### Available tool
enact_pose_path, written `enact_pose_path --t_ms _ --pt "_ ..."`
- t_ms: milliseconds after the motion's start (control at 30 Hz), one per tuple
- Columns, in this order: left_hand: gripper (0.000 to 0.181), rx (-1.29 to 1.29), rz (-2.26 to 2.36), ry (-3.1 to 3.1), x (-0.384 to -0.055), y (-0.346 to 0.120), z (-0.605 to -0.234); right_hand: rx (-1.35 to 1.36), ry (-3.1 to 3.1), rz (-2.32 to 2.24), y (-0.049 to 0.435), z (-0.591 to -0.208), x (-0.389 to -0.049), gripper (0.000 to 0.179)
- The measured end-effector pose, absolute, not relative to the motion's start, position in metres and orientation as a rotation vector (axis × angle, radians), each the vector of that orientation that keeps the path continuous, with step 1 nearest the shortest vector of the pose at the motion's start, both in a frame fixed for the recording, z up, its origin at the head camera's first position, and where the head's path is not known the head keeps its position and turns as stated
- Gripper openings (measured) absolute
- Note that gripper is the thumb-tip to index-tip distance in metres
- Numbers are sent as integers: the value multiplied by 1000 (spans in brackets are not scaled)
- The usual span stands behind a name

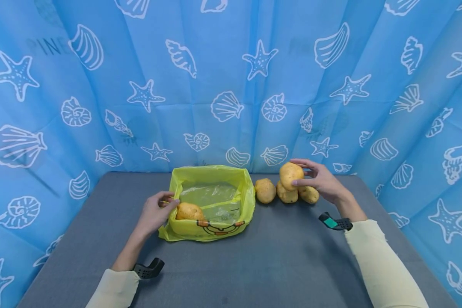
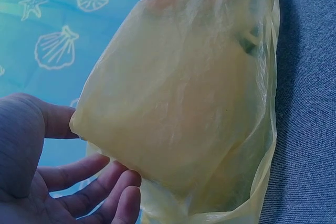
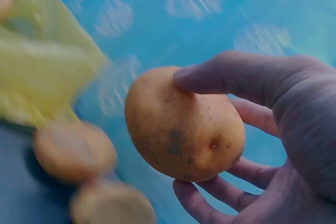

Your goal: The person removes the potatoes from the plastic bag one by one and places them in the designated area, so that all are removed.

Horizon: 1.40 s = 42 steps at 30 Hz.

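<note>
My right hand grips a potato between thumb and fingers, raised above the other potatoes at the back of the table. In the right wrist view this potato shows a dark patch and a small pit. A yellow-green plastic bag stands with its mouth wide on the table, one potato inside at its left. My left hand pinches the bag's left rim. From the left wrist, the thumb lies at the edge of the bag, with the fingertips close below.
Right of the bag, a potato lies close to its side, with two more potatoes, one below the held one and another further right. A blue curtain with shell prints hangs behind the grey table.
</note>
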<state>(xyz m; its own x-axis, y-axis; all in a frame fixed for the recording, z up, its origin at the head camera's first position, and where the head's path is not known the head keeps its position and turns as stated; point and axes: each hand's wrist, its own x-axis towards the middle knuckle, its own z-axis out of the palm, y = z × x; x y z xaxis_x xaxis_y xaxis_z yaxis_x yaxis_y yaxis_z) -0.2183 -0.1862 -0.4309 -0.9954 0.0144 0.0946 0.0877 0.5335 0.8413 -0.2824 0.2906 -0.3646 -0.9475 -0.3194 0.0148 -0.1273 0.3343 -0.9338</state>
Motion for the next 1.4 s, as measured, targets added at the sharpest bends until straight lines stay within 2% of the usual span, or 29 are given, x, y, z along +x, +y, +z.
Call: enact_pose_path --t_ms 233,467,733,1033,1400 --pt "47 -86 -1483 -2689 -217 -187 -431 -209 2391 -1709 364 -382 -283 71" --pt "47 -88 -1491 -2686 -216 -187 -431 10 2394 -1673 403 -399 -281 77" --pt "46 -90 -1495 -2691 -217 -186 -430 67 2353 -1648 416 -418 -287 81" --pt "45 -109 -1482 -2681 -217 -186 -429 31 2380 -1538 416 -431 -291 73" --pt "46 -116 -1491 -2672 -217 -186 -431 13 2340 -1604 413 -433 -291 71"
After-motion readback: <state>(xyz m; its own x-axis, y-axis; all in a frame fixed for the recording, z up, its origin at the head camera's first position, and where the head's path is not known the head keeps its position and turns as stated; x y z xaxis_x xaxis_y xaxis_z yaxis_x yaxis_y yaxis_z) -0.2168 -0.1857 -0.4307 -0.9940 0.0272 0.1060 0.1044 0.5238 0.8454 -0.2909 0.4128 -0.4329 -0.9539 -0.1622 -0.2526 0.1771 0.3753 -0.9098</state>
